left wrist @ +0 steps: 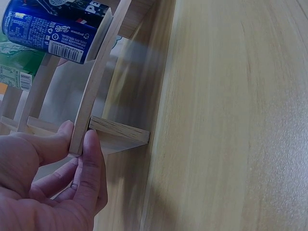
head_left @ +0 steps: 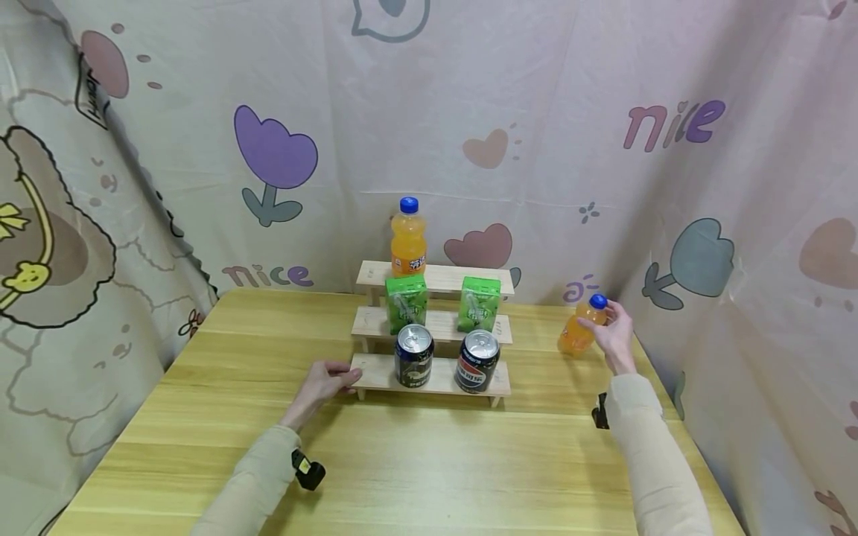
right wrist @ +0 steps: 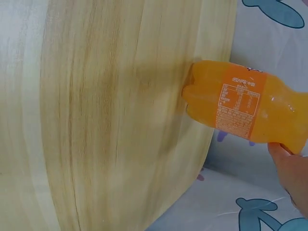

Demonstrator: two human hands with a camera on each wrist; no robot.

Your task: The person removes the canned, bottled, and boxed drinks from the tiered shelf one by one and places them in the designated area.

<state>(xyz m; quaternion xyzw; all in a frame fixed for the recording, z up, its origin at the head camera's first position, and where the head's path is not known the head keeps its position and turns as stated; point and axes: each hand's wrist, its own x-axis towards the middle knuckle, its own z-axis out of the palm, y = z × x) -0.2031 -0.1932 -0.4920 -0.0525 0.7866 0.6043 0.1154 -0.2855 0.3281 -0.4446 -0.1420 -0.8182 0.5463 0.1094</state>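
A small plastic bottle of orange drink point(head_left: 576, 333) is at the right side of the wooden worktop point(head_left: 422, 469), well apart from a three-step wooden stand point(head_left: 380, 372). The right hand point(head_left: 616, 339) grips its upper part, below the cap; the left hand point(head_left: 325, 384) pinches the left end of the stand's lowest step between thumb and fingers. Looking full, the bottle is probably fairly heavy for its size, its wall slightly springy, smooth and unlikely to break; the narrowed waist or neck should give the surest hold. It tilts, its blue cap point(head_left: 598, 301) leaning right; whether the base touches the worktop is unclear. White print covers its orange label point(right wrist: 239, 100), and the base is lobed.
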